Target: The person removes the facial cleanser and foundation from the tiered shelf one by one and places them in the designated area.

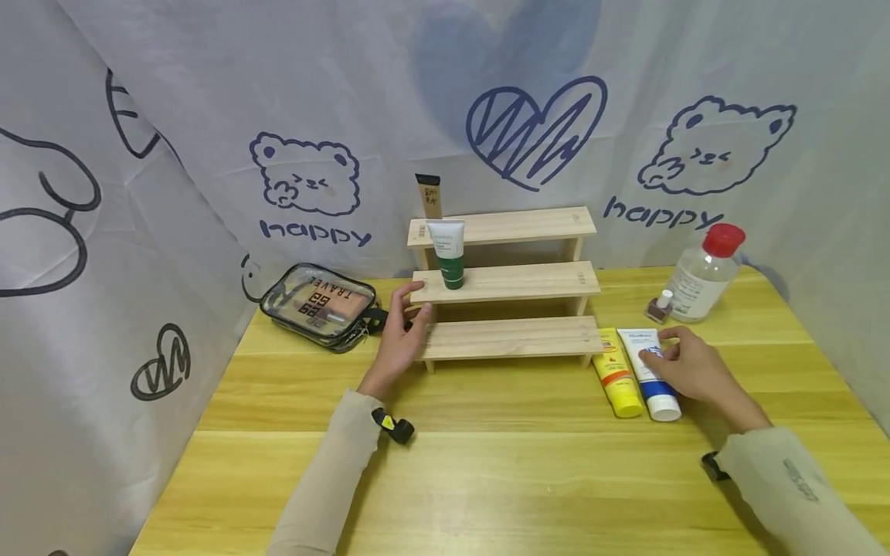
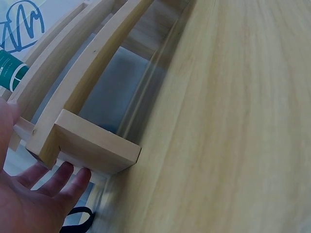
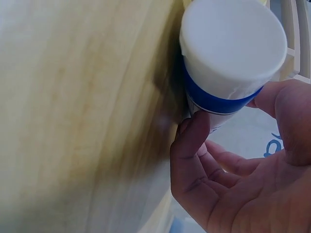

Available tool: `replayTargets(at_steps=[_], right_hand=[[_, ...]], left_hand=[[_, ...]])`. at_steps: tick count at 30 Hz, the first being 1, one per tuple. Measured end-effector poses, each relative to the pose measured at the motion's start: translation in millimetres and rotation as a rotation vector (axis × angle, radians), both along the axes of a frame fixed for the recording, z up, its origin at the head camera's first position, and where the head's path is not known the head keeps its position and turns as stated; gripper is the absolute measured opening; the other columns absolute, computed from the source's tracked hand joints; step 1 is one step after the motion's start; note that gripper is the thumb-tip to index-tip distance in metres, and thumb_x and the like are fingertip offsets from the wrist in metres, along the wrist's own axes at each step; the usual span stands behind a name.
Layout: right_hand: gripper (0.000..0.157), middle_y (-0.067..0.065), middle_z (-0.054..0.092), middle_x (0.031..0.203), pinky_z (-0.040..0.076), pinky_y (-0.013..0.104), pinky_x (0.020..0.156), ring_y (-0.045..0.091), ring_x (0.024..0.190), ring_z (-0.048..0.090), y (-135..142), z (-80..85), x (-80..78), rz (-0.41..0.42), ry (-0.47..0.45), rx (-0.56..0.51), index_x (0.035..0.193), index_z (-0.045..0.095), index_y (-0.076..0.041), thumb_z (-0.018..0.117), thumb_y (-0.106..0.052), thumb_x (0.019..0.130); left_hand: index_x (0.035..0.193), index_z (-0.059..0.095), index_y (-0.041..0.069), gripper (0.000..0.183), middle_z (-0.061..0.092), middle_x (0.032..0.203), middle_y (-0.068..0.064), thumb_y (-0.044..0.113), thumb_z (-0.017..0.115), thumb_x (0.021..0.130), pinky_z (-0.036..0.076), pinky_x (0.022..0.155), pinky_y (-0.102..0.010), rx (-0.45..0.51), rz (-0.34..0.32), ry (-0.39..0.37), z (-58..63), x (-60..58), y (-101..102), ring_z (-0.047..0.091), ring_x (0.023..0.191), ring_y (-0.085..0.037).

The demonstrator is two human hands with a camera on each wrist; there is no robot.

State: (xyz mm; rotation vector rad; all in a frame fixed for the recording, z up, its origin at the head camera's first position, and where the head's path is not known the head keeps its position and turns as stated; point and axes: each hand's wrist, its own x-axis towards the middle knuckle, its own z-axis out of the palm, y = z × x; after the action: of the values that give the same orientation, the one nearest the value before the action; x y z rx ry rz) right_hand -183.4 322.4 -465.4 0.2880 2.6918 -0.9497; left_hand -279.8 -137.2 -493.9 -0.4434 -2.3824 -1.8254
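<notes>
A three-tier wooden display shelf (image 1: 511, 337) stands at the middle of the table. My left hand (image 1: 399, 340) touches its left end, with fingers (image 2: 77, 187) extended along the end piece and the thumb near the middle tier. At the shelf's right, my right hand (image 1: 691, 369) pinches a white squeeze tube (image 1: 643, 359) with a blue band, thumb on one side and fingers on the other. Its white cap (image 3: 233, 39) faces the right wrist camera. Beside it lies a yellow squeeze tube (image 1: 615, 378), its upper end close to the shelf's right leg.
A green-and-white tube (image 1: 450, 251) stands on the middle tier, a tan black-capped tube (image 1: 431, 199) on the top one. Left of the shelf lies a clear travel pouch (image 1: 316, 305). A red-capped bottle (image 1: 704, 282) and a small nail polish bottle (image 1: 659, 306) stand at the back right.
</notes>
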Motion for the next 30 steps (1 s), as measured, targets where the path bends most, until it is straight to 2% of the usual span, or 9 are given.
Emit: replayTargets(at_steps=[13, 19, 24, 30], right_hand=[[0.082, 0.032, 0.055, 0.125, 0.052, 0.032, 0.080, 0.039, 0.103, 0.061, 1, -1.3, -3.1, -0.027, -0.019, -0.026, 0.160, 0.032, 0.010, 0.064, -0.046, 0.110], [0.079, 0.036, 0.055, 0.132, 0.055, 0.041, 0.088, 0.043, 0.107, 0.060, 0, -0.2, -4.9, -0.018, 0.000, -0.042, 0.159, 0.033, 0.011, 0.059, -0.047, 0.111], [0.077, 0.040, 0.051, 0.141, 0.057, 0.054, 0.095, 0.047, 0.112, 0.059, -4, 5.5, -4.2, -0.023, 0.027, -0.045, 0.159, 0.033, 0.011, 0.058, -0.046, 0.113], [0.074, 0.038, 0.053, 0.145, 0.059, 0.060, 0.100, 0.051, 0.122, 0.059, -20, 22.3, -1.7, 0.007, 0.144, -0.043, 0.161, 0.035, 0.008, 0.059, -0.042, 0.113]], left_hand=[[0.159, 0.041, 0.019, 0.045, 0.045, 0.160, -0.021, 0.020, 0.054, 0.117, 0.049, 0.118, -0.060, -0.002, 0.004, -0.015, -0.1, -0.5, 0, 0.059, 0.141, -0.045], [0.160, 0.040, 0.020, 0.047, 0.044, 0.163, -0.019, 0.021, 0.055, 0.116, 0.049, 0.118, -0.060, -0.010, 0.004, -0.019, 0.0, 0.6, -1, 0.058, 0.142, -0.045], [0.161, 0.040, 0.018, 0.047, 0.042, 0.164, -0.019, 0.020, 0.055, 0.116, 0.049, 0.116, -0.060, 0.000, -0.003, -0.013, 0.5, 1.3, -1, 0.058, 0.142, -0.046], [0.160, 0.040, 0.020, 0.046, 0.041, 0.163, -0.018, 0.021, 0.055, 0.116, 0.050, 0.116, -0.059, 0.001, -0.002, -0.017, 0.5, 1.1, -1, 0.058, 0.142, -0.045]])
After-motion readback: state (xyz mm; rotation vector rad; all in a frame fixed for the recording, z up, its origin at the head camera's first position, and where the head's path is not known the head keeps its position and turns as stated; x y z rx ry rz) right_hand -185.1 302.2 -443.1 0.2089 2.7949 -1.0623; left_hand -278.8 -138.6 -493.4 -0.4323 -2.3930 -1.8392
